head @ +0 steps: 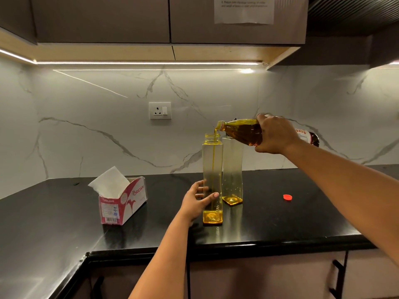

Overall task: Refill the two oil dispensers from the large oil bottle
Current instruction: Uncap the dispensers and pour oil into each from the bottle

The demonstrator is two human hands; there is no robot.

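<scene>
A: On the black tabletop [269,223], what's the left hand [195,203] doing?

B: Arm reaches fwd from below, forearm angled up-right. Fingers & thumb curl round the lower part of the near oil dispenser [212,182], thumb across the front, holding it upright.

A: And the right hand [274,134]?

B: Arm comes in from the right edge, raised above the dispensers. Hand wraps over the middle of the large oil bottle [244,131], back of hand to the camera, bottle tipped nearly horizontal w/ mouth to the left.

A: Oil coming out?

B: Yes, thin yellow stream [213,160] drops from the mouth into the near dispenser's open neck. A shallow layer of oil sits at its bottom.

A: Other dispenser?

B: Far oil dispenser [232,175] stands just behind & right of the near one, upright, neck hidden by the bottle, a bit of oil at its base.

A: Anything else?

B: Red cap [287,197] lies on the tabletop to the right, well apart. Open tissue box [123,200] marked ORIGAMI sits left, white sheet sticking up. Wall socket [160,110] on the marble backsplash.
</scene>
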